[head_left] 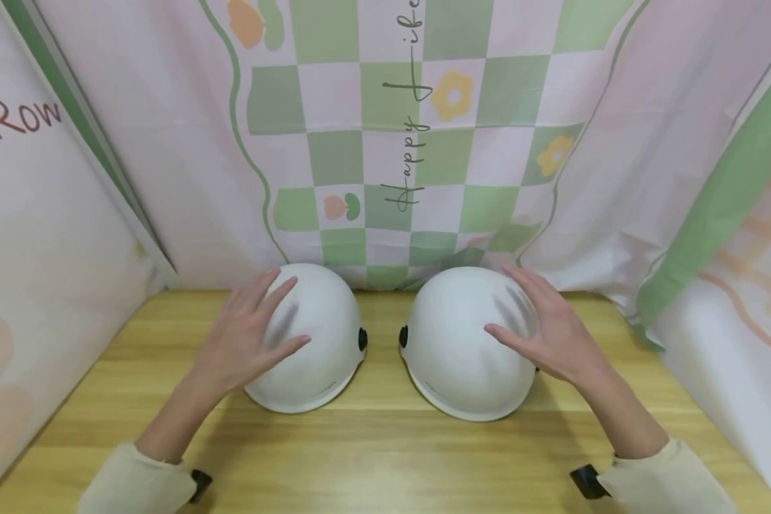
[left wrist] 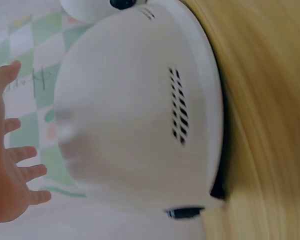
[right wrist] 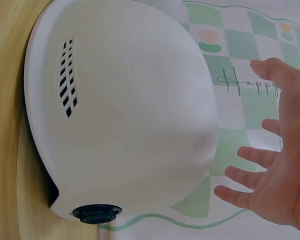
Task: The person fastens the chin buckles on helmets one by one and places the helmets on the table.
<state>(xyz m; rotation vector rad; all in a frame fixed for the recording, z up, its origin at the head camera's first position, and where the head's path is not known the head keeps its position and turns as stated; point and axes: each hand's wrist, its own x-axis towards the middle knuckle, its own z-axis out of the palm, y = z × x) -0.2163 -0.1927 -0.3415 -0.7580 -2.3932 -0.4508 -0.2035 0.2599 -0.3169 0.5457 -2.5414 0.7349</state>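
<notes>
Two white helmets rest side by side on the wooden table. The left helmet shows a black round fitting on its inner side, and so does the right helmet. Over the left one hovers my left hand, fingers spread; the left wrist view shows a gap between hand and shell. My right hand is held likewise above the right helmet, also apart from it in the right wrist view. Both hands hold nothing. Rows of small vent slots mark the left shell, and similar slots the right one.
The wooden table carries both helmets, with a gap between them. Behind it hangs a green-and-white checked cloth with lettering. More printed cloth stands at the left and a green-edged curtain at the right. Black straps circle both wrists.
</notes>
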